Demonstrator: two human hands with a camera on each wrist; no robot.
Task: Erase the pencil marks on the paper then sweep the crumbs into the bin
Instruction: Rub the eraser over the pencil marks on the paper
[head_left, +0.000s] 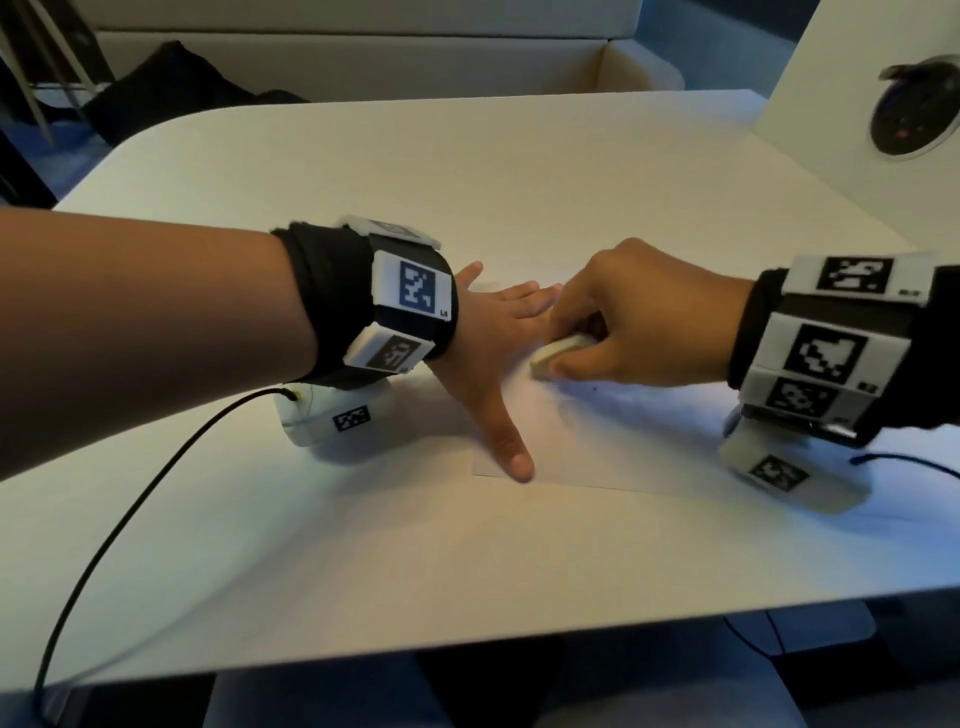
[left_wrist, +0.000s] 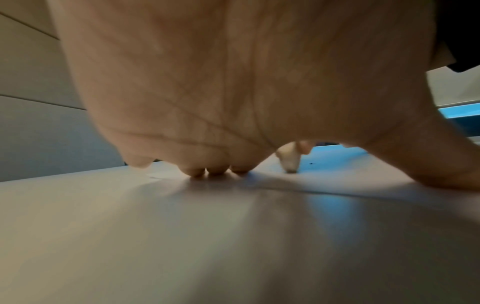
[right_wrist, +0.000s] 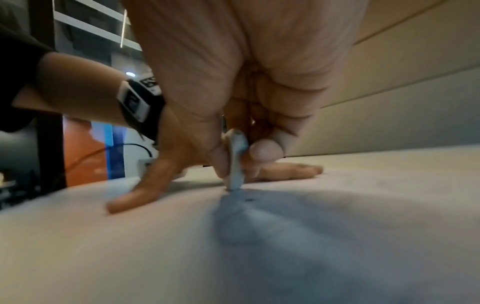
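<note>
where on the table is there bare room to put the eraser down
Bare table lies beyond the hands, toward the far edge, and along the near edge. The middle is crowded: left hand pressing the paper, right hand holding the eraser.

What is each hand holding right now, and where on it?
The right hand pinches the eraser by its flat sides, its tip on the paper. The left hand holds nothing, only pressing the paper flat.
</note>
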